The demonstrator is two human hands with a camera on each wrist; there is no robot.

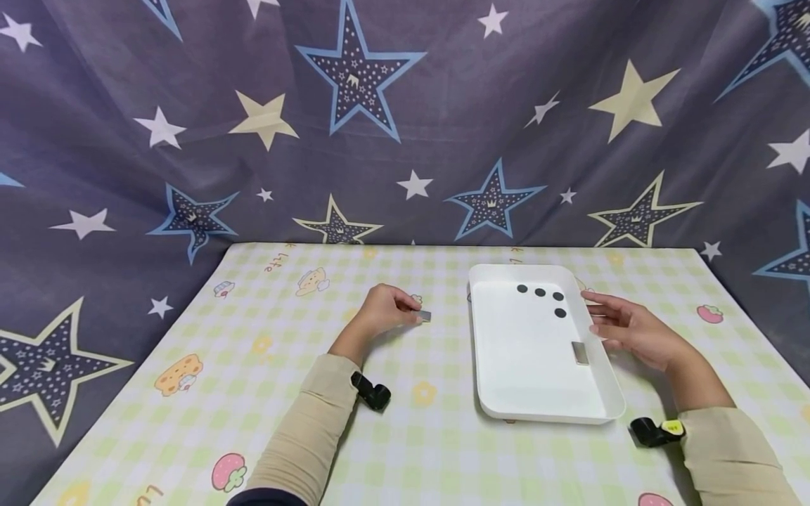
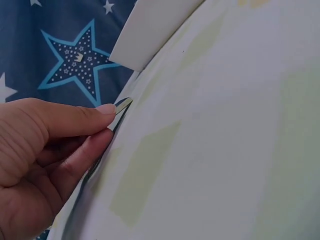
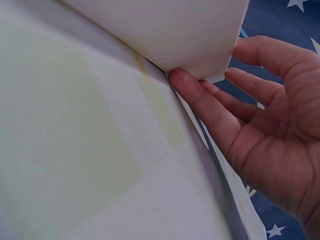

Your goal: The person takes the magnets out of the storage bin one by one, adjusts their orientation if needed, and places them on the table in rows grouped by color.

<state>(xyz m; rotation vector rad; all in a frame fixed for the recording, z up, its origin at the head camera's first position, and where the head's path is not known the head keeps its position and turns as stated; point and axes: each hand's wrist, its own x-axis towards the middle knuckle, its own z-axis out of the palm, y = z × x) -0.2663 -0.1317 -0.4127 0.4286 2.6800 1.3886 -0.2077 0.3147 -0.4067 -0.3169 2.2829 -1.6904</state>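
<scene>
Between thumb and fingers, my left hand (image 1: pixel 384 309) pinches a small flat silver rectangular piece (image 1: pixel 425 316) close over the cloth, left of the tray. The left wrist view shows the thin piece (image 2: pixel 123 106) edge-on at the fingertips. A shallow white tray (image 1: pixel 531 393) lies on the table. Against its right outer wall rest the fingertips of my right hand (image 1: pixel 642 332), fingers extended and spread; the right wrist view has the thumb (image 3: pixel 192 90) against the white wall. Inside the tray are several black discs (image 1: pixel 540 292) near the far end and a silver rectangular piece (image 1: pixel 580 353) by the right wall.
A green-and-white checked cloth (image 1: pixel 190 429) with cartoon prints covers the table. Behind it hangs a dark curtain (image 1: pixel 418 147) patterned with stars. Black wrist devices (image 1: pixel 373 393) are worn over beige sleeves.
</scene>
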